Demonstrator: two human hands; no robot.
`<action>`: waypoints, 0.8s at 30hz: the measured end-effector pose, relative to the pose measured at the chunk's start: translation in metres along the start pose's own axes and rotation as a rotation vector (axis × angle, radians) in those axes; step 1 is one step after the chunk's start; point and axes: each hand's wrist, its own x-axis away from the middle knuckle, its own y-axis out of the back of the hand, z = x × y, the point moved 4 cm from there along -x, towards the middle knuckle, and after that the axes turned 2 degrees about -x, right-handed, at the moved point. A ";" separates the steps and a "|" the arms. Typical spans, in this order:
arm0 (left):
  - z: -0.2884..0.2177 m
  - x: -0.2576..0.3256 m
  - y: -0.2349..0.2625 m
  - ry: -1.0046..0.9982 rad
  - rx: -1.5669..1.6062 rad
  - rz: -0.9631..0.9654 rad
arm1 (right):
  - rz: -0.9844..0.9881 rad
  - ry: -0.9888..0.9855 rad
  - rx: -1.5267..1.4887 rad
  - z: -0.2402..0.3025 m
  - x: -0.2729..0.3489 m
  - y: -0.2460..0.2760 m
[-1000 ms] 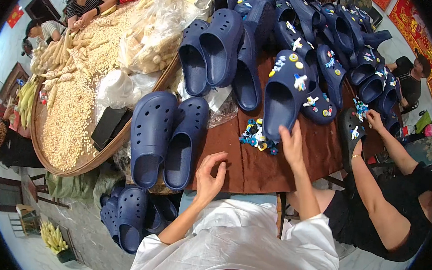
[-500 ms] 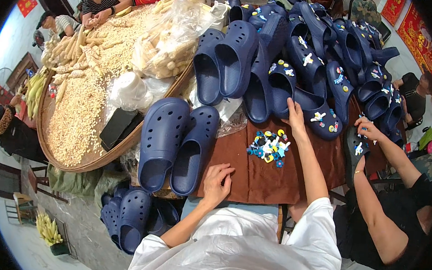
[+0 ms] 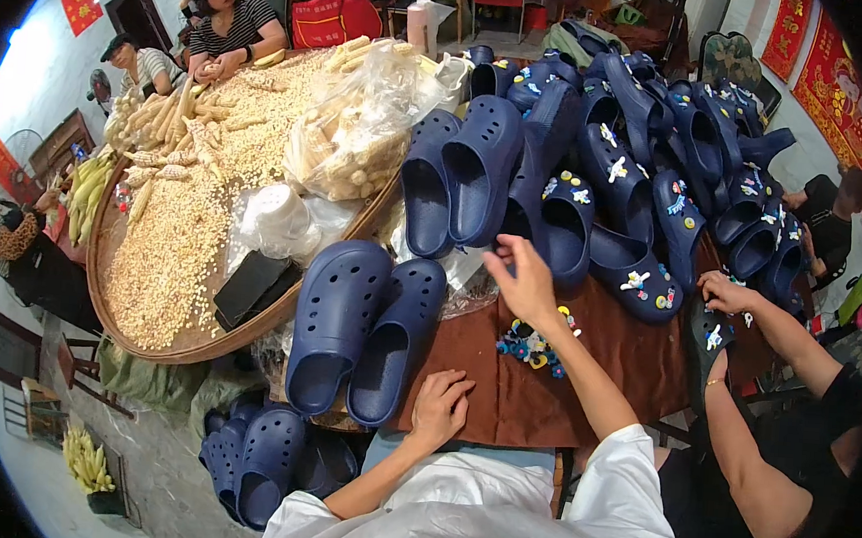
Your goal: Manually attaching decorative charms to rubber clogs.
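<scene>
Just beyond the loosely open right hand (image 3: 525, 286), a charm-studded navy clog (image 3: 566, 228).

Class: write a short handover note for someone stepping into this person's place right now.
Left hand: empty, resting on the brown table edge.
Right hand: open, reaching toward a navy clog; holds nothing.
Small coloured charms lie in a heap just below that hand.
Done: several clogs at right already carry charms.
Left: the plain clog pair at front has none.
</scene>
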 end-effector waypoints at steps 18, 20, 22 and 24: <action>-0.003 0.001 0.005 0.021 0.075 -0.063 | 0.015 -0.305 -0.663 0.021 0.050 -0.004; -0.005 -0.002 0.010 0.072 0.126 -0.087 | 0.052 -0.268 -0.715 0.033 0.094 0.003; -0.005 -0.003 0.015 0.131 0.218 -0.144 | 0.062 -0.251 -0.757 0.045 0.135 0.008; 0.002 -0.003 0.017 0.227 0.345 -0.149 | 0.087 -0.351 -0.776 0.044 0.173 0.004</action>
